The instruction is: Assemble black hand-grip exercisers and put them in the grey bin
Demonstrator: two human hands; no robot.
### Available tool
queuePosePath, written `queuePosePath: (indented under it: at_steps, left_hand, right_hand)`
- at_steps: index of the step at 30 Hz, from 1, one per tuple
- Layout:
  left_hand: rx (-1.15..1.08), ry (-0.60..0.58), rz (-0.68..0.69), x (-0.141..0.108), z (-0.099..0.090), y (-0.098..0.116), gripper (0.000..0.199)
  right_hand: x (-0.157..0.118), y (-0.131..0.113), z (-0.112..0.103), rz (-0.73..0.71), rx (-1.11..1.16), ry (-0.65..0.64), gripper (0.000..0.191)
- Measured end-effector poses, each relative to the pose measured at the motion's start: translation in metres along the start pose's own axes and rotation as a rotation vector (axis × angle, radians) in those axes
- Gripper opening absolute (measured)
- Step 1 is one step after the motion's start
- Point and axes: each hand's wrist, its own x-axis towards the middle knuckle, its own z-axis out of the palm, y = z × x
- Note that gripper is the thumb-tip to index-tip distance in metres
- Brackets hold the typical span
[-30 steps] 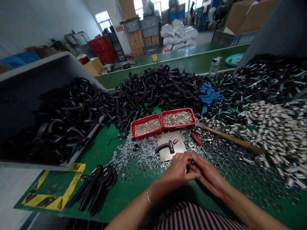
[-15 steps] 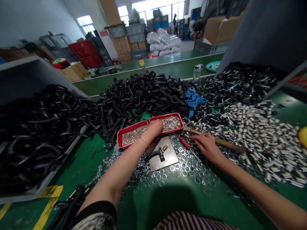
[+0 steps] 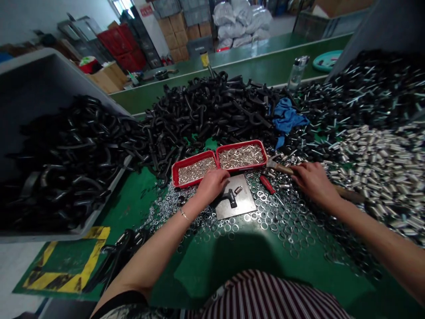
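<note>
My left hand (image 3: 212, 185) is closed, fingertips pressed together, beside the black part (image 3: 231, 198) on the metal plate (image 3: 244, 207); anything in its fingers is too small to make out. A small silver cylinder (image 3: 238, 190) lies by that part. Behind are two red trays, the left one (image 3: 176, 178) with tiny metal pieces, the right one (image 3: 265, 153) with small pins. My right hand (image 3: 312, 180) is closed round the wooden handle of the hammer (image 3: 282, 169), which lies among loose pieces. A red screwdriver (image 3: 267, 184) rests right of the plate.
Black parts (image 3: 212, 106) are heaped behind the trays, and more fill a grey bin (image 3: 116, 188) at left. A blue cloth (image 3: 286, 116) and a glass bottle (image 3: 298, 73) stand near them. Silver cylinders (image 3: 375, 164) are piled at right; metal rings (image 3: 275, 221) lie around the plate.
My left hand has left the right red tray and come back to the plate's left edge. My right hand has closed on the hammer handle. The view has tilted down.
</note>
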Motion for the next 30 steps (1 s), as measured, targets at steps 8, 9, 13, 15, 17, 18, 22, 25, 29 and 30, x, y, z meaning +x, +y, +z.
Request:
queuePosePath:
  at_steps: [8, 9, 13, 15, 17, 18, 22, 25, 29, 30]
  left_hand:
    - [0.283, -0.037, -0.108, -0.031, 0.009, 0.002, 0.021]
    - [0.208, -0.004, -0.142, -0.033, 0.008, 0.002, 0.020]
    - [-0.371, 0.073, -0.285, -0.041, 0.012, -0.001, 0.013]
    - [-0.553, 0.119, -0.342, -0.045, 0.022, -0.001, 0.007]
    - [-0.582, 0.176, -0.363, -0.046, 0.033, 0.000, 0.005]
    - [-0.572, 0.197, -0.367, -0.045, 0.038, 0.000, 0.004]
    - [-0.571, 0.208, -0.371, -0.043, 0.047, 0.001, 0.006]
    - [-0.561, 0.215, -0.357, -0.044, 0.045, 0.004, 0.007]
    - [-0.494, 0.246, -0.317, -0.046, 0.043, 0.008, 0.009]
    - [-0.483, 0.245, -0.306, -0.047, 0.044, 0.009, 0.010]
  right_hand:
    - [0.009, 0.003, -0.032, -0.139, -0.126, 0.026, 0.025]
    - [0.008, 0.002, -0.035, -0.133, -0.161, 0.042, 0.024]
    - [0.006, 0.004, -0.036, -0.060, -0.207, -0.028, 0.030]
    - [0.008, 0.007, -0.037, 0.021, -0.151, -0.103, 0.029]
    - [0.009, 0.008, -0.043, 0.199, -0.042, -0.126, 0.023]
    - [0.009, 0.007, -0.048, 0.312, 0.032, -0.117, 0.021]
    - [0.000, -0.016, -0.071, 0.563, 0.454, -0.128, 0.033]
    - [-0.013, -0.045, -0.081, 0.481, 0.700, -0.211, 0.037]
    - [-0.023, -0.078, -0.072, 0.263, 0.664, -0.269, 0.037]
    - [-0.024, -0.084, -0.068, 0.215, 0.648, -0.277, 0.037]
